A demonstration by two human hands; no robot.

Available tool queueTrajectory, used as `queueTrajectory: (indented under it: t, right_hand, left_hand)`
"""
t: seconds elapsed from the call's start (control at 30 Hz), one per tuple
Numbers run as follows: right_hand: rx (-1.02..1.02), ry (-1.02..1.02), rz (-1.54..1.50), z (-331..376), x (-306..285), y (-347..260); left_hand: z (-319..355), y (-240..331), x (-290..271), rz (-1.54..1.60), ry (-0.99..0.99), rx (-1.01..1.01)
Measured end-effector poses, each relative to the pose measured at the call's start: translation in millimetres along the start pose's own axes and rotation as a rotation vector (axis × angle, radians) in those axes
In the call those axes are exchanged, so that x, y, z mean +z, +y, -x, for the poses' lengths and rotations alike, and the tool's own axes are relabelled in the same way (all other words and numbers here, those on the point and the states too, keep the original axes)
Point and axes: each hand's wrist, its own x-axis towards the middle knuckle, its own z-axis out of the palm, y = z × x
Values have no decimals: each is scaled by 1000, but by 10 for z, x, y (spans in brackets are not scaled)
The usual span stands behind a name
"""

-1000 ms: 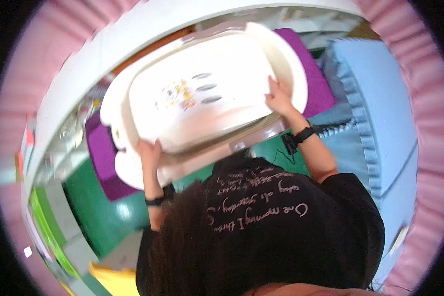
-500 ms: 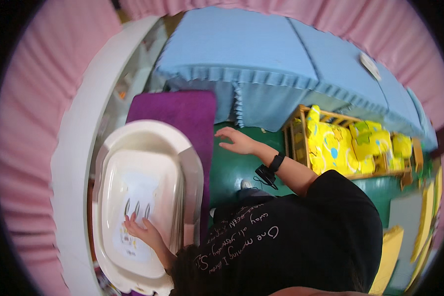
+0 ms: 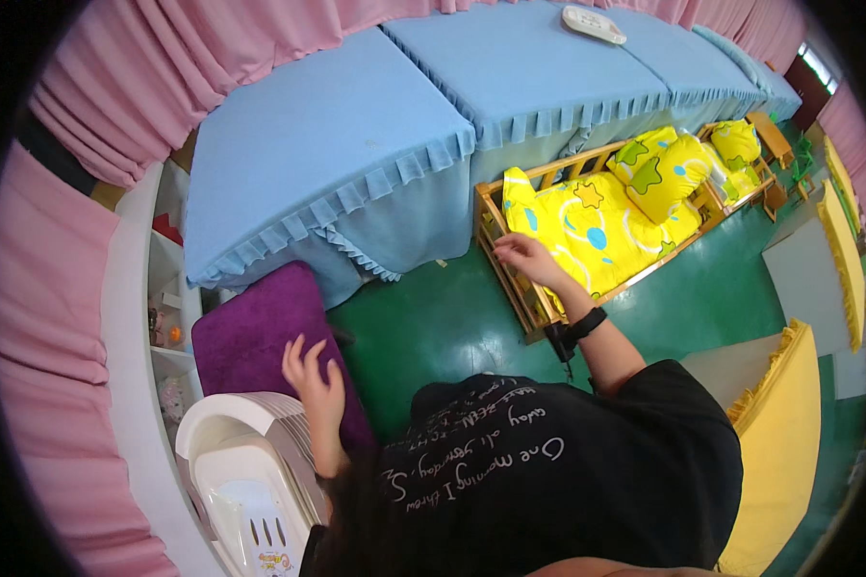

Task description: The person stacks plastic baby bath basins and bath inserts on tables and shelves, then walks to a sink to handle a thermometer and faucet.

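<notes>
My left hand (image 3: 316,387) is raised with its fingers spread, holding nothing, above the edge of a purple padded bench (image 3: 260,332). Close below it stands a stack of white plastic baby bathtubs (image 3: 245,415), the top one with three slots in its floor. My right hand (image 3: 529,260) hangs in the air, fingers loosely bent and apart, with nothing in it. Under and beyond that hand is the end of a wooden crib (image 3: 515,288) with yellow patterned bedding (image 3: 587,226). Whether the hand touches the rail cannot be made out. A black band is around my right wrist.
Tables with blue frilled covers (image 3: 327,125) run along the far side, with a small white tub (image 3: 594,24) on one. White shelves (image 3: 170,327) and pink curtains (image 3: 53,308) line the left. Yellow-covered furniture (image 3: 775,433) stands at the right on the green floor (image 3: 423,317).
My view has swung to the right, so the tubs sit lower left and the crib nearer. My left hand has lifted from over the tub; my right hand now is at the crib's end.
</notes>
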Motion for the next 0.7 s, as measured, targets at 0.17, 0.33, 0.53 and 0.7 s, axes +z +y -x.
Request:
queueTrajectory:
  t: [0.17,0.33,0.53,0.7]
  right_hand:
    - [46,221,-16,-93,-698,289]
    - [135,308,-18,-426,-1044,378]
    - [175,381,-31,-1146,-1387,511]
    - [178,427,-32,-1917,-1652,263]
  left_hand:
    - [-662,257,511,107,-226,141]
    - [-1306,213,1038,143,-371,222]
    - [-2330,32,1819,211,-458,327]
    - [-3258,-83,2376,284,-501,389]
